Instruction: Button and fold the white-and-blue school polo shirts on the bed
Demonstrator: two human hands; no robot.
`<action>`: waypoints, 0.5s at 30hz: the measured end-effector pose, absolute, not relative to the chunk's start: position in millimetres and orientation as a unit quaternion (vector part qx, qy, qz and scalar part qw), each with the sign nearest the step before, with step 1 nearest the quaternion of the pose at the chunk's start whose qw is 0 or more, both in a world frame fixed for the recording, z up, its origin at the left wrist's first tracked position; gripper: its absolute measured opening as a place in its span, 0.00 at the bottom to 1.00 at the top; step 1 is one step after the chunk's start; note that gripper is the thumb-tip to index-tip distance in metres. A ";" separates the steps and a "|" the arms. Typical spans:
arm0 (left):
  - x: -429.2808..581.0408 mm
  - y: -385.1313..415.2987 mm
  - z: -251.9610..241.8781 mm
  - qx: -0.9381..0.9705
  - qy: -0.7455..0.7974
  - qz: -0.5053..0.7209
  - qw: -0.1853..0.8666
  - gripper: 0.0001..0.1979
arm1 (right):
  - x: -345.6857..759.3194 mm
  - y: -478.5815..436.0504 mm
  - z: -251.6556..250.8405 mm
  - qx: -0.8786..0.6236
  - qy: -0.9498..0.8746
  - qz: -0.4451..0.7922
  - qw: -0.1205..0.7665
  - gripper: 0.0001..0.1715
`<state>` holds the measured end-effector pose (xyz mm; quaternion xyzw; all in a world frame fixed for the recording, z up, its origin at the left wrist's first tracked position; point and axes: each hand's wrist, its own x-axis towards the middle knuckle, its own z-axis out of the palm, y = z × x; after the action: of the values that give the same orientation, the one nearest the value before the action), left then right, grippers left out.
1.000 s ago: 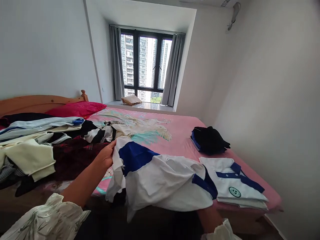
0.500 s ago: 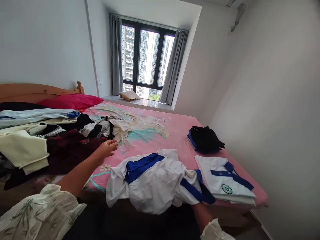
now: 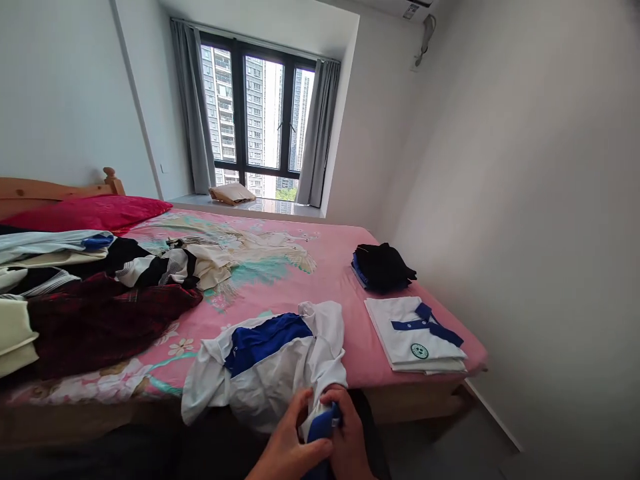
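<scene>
A crumpled white and blue shirt (image 3: 270, 363) lies at the near edge of the bed (image 3: 320, 267). Both hands meet at its lower right corner by the bed's edge. My left hand (image 3: 287, 443) is closed round the white cloth. My right hand (image 3: 350, 440) pinches a blue part of the same shirt, a sleeve cuff or collar. Only the hands and part of a forearm show at the bottom of the view.
A folded white and blue shirt pile (image 3: 417, 333) and a folded black pile (image 3: 383, 267) sit on the bed's right side. A heap of unfolded clothes (image 3: 85, 293) covers the left side, near a red pillow (image 3: 85, 212). The wall runs close on the right.
My left hand left the bed's middle and came down to the shirt's near corner. My right hand rose into view there. The view swung to the right.
</scene>
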<state>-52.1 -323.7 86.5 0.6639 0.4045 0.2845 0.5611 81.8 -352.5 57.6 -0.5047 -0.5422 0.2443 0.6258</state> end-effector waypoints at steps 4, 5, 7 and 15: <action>-60.7 -334.2 60.5 0.724 0.431 0.286 0.456 0.40 | 81.4 -357.0 60.8 -0.535 -0.510 0.253 0.623 0.14; -65.8 -334.0 60.5 0.739 0.424 0.292 0.434 0.35 | 79.8 -357.6 64.4 -0.543 -0.506 0.247 0.623 0.12; -77.9 -332.4 69.2 0.744 0.420 0.321 0.409 0.21 | 75.5 -359.8 73.3 -0.561 -0.503 0.226 0.618 0.10; -119.0 -343.2 132.4 0.702 0.416 0.434 0.382 0.14 | 76.7 -378.5 71.0 -0.530 -0.493 0.264 0.638 0.22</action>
<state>-119.0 -343.2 132.4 0.7019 0.4159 0.4339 0.3821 76.7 -378.5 71.0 -0.5296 -0.4926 0.2643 0.6380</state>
